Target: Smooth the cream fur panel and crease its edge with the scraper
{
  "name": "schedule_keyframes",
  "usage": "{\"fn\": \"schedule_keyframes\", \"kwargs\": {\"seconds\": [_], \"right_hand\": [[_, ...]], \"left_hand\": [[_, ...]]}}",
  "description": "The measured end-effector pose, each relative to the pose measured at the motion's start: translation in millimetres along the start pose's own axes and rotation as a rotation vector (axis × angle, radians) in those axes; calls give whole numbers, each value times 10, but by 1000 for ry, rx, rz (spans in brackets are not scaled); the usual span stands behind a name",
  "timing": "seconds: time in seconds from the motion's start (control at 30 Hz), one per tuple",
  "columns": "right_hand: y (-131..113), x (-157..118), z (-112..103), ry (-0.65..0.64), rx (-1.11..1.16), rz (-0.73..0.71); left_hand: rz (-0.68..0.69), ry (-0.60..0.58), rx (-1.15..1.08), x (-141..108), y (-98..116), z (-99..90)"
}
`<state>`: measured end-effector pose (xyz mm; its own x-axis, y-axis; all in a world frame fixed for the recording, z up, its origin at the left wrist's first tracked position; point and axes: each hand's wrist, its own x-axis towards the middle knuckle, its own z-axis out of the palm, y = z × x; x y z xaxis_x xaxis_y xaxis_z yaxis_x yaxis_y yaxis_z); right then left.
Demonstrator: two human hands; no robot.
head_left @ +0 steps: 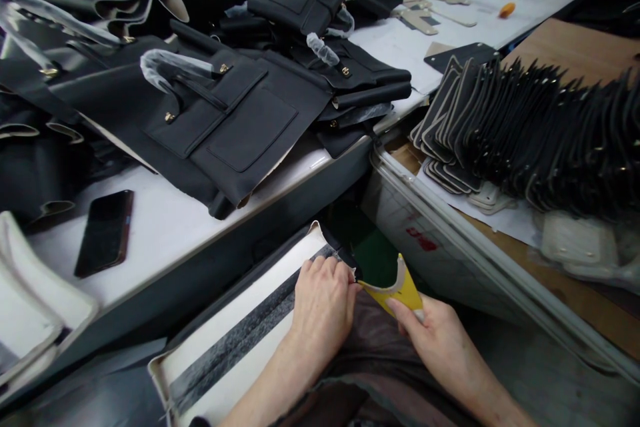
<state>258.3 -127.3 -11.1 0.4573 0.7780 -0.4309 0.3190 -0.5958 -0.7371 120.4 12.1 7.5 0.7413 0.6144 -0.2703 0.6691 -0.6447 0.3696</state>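
Head view: our left hand [323,303] presses the end of a pale panel [240,333] on our lap, fingers closed on its edge. Our right hand [437,340] pinches a yellow strip [400,290] beside it. Phone [105,232] and black bags [225,113] lie on the table [165,220].

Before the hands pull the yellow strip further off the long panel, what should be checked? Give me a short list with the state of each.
1. Left hand presses the panel end: ok.
2. Right hand pinches the yellow strip: ok.
3. Strip already lifted at the corner: ok.
4. Grey band along the panel uncovered and clean: cannot tell.
5. Phone lies apart from the hands on the table: ok.
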Motion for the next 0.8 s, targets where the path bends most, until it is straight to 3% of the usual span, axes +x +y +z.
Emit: {"fn": "schedule_keyframes", "kwargs": {"seconds": [0.2,0.4,0.63,0.8], "right_hand": [[-38,66,-65,-8,-104,-48],[-234,214,-232,-88,-472,-108],[-644,497,-385,-193,-947,-268],[-808,767,-460,-271,-969,-282]], "left_hand": [[3,-22,-27,11,-19,5],[17,-19,-46,7,-45,35],[24,14,-89,16,-84,68],[-17,92,-81,-15,-69,29]]}}
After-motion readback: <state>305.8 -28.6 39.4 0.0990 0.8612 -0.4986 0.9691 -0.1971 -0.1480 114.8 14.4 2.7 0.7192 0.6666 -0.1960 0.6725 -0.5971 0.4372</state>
